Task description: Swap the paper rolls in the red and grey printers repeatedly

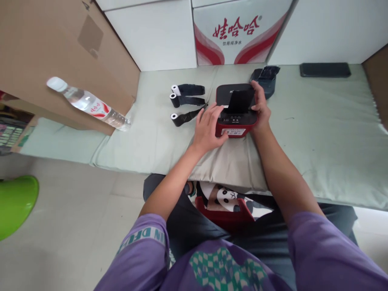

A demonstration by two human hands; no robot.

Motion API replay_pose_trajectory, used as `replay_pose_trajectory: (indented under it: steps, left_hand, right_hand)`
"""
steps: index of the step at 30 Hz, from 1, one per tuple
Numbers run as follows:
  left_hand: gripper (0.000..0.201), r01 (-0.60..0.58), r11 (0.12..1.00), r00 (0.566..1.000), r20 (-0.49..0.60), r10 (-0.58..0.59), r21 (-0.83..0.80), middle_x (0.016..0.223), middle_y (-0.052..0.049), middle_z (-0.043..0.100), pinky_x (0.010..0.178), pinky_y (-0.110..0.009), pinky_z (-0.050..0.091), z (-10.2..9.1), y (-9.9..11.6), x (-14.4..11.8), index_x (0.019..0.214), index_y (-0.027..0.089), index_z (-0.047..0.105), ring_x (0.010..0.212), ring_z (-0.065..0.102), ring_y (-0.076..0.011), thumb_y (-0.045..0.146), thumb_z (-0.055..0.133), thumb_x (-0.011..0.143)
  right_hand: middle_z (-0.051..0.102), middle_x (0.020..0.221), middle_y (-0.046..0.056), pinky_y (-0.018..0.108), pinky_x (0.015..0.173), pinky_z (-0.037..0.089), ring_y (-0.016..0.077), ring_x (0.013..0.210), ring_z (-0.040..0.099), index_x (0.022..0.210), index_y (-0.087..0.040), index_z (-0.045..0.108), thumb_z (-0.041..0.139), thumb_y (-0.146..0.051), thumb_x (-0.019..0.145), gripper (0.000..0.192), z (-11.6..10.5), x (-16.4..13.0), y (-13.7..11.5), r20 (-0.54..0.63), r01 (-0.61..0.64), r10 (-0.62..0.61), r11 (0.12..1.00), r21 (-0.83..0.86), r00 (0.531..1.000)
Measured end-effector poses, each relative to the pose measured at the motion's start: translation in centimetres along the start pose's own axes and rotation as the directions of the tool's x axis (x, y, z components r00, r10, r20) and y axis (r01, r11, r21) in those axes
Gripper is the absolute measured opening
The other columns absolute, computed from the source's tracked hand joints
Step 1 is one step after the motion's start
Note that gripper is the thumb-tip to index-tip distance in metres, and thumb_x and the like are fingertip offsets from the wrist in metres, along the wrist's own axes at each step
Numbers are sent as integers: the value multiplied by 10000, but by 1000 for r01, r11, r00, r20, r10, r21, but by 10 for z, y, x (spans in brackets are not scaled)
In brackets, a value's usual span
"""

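A red and black receipt printer [222, 93] rests on the pale green padded surface between my hands. A strip of black-printed paper [241, 101] stands up from its top. My left hand [207, 127] grips the near left corner, fingers over the top edge and thumb on the front by the white label. Around the right side curls my right hand [261, 108], its fingertips on the top edge. Left of the printer lie three small paper rolls [175, 119], their unrolled ends black. Behind it on the right sits a dark device [268, 87] with a glossy black piece on top.
A water bottle [93, 106] leans against a large cardboard box [100, 52] on the left. White cartons [242, 26] line the back. A black flat case [325, 70] lies at the far right. On the floor to the left is a green stool [18, 204].
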State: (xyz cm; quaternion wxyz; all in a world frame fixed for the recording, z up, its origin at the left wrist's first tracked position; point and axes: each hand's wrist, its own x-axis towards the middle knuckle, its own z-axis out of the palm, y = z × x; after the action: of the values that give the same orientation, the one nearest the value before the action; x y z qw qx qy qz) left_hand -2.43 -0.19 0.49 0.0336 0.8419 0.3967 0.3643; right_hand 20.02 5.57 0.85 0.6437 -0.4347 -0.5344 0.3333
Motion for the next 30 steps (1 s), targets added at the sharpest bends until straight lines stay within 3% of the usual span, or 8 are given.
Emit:
replay_pose_trajectory:
  steps: [5,10,14,17,18,20,25,30]
  left_hand:
    - [817,32,999,999,26,-31,-30,1692,-169,533,1411,-561,207,1,-1,1,1686,234,335,1668,405,-372,623,571,1008]
    - [837,-35,989,999,-10,34,-142,1703,-179,508,1402,-584,266,7,-11,-2,1712,253,268,1674,403,-362,685,518,1040]
    - [988,14,946,999,-31,-25,-323,1822,-188,325,1406,-581,295,17,-13,-7,1759,288,97,1740,280,-342,785,523,1018]
    - [1230,160,878,987,48,-155,-451,1848,-201,274,1386,-610,343,23,-11,-8,1781,301,-9,1723,321,-374,863,650,908]
    - [1267,202,850,979,88,-183,-486,1833,-201,316,1371,-614,373,24,-11,-7,1787,303,7,1696,379,-382,865,690,879]
    - [1269,266,798,964,138,-228,-541,1781,-193,431,1343,-605,423,24,-17,1,1792,303,91,1631,487,-381,841,750,851]
    - [1221,282,787,955,84,-283,-549,1704,-175,549,1309,-553,476,37,-58,52,1782,297,172,1559,584,-339,753,819,853]
    - [1042,216,849,973,34,-229,-482,1672,-201,573,1271,-517,528,80,-95,108,1771,231,145,1515,636,-271,724,649,1005]
  right_hand:
    - [708,1422,16,547,1297,496,344,1510,577,1404,-345,679,706,-446,820,592,2,0,-9,8,-38,39,997,-63,999]
    - [668,1519,15,552,1345,432,336,1542,530,1442,-319,633,682,-559,810,678,-2,5,12,-19,-16,16,1000,24,1000]
    - [607,1602,53,612,1375,361,354,1572,499,1532,-318,524,645,-726,790,855,-9,-23,23,-47,-26,31,996,85,998]
    - [415,1785,83,637,1396,310,380,1689,359,1680,-335,369,749,-823,757,1111,-16,-60,13,129,57,-44,993,-103,991]
    - [328,1837,96,621,1407,292,378,1713,319,1725,-329,301,821,-792,739,1207,-18,-68,8,185,102,-70,979,-174,980]
    - [311,1847,131,611,1403,303,380,1707,339,1754,-304,259,873,-757,745,1265,-20,-70,-1,241,154,-89,951,-268,967]
    - [551,1693,187,637,1325,420,419,1570,538,1700,-240,392,859,-829,711,1242,-11,-4,-10,251,214,-125,904,-371,960]
    - [588,1657,189,645,1350,369,417,1570,533,1595,-223,521,858,-801,702,1116,-3,55,-2,197,238,-160,840,-488,967]
